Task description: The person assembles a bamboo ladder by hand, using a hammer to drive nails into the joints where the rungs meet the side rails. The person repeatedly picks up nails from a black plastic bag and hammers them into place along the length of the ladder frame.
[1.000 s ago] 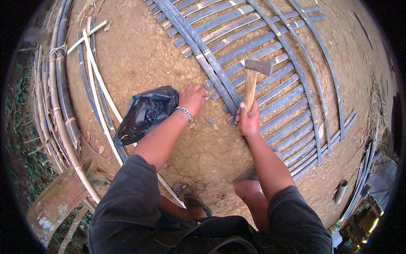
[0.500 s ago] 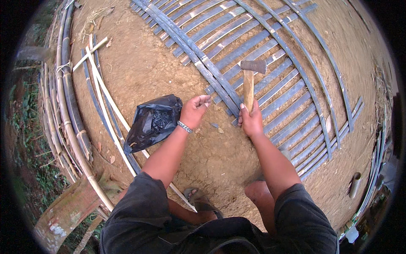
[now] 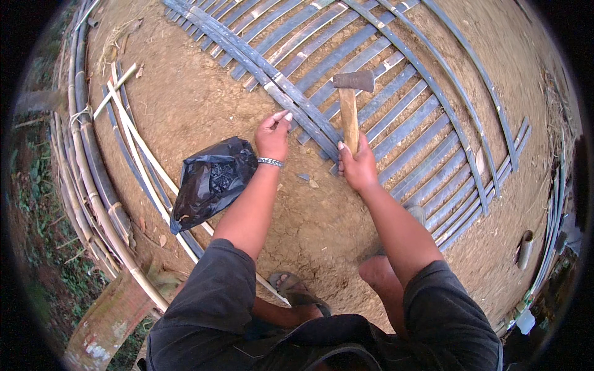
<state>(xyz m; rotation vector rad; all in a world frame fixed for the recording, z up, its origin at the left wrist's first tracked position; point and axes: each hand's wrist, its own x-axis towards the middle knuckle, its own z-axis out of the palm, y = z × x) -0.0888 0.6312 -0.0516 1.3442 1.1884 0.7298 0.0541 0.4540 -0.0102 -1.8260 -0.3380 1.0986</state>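
Observation:
My right hand [image 3: 359,165] is wrapped round the wooden handle of a hatchet [image 3: 350,120]. The hatchet stands with its dark, rusty metal head up, over the slats of a bamboo lattice [image 3: 291,102]. My left hand [image 3: 272,136], a chain bracelet at its wrist, is just off the lattice's near edge strip. Its fingers are pinched together, and whatever they may hold is too small to make out. Beside my left wrist lies an open black plastic bag [image 3: 216,179] with small dark pieces inside, too small to name.
Pale and dark bamboo strips [image 3: 133,133] lie crossed on bare earth at the left. Beyond them runs a row of long bamboo poles [image 3: 93,148] beside a tree trunk [image 3: 114,315]. A short bamboo tube [image 3: 525,249] and more thin strips [image 3: 550,229] lie at the right.
My left hand has moved up and closer to the lattice's edge strip. The hatchet in my right hand has shifted slightly up and left. The whole view has turned a little.

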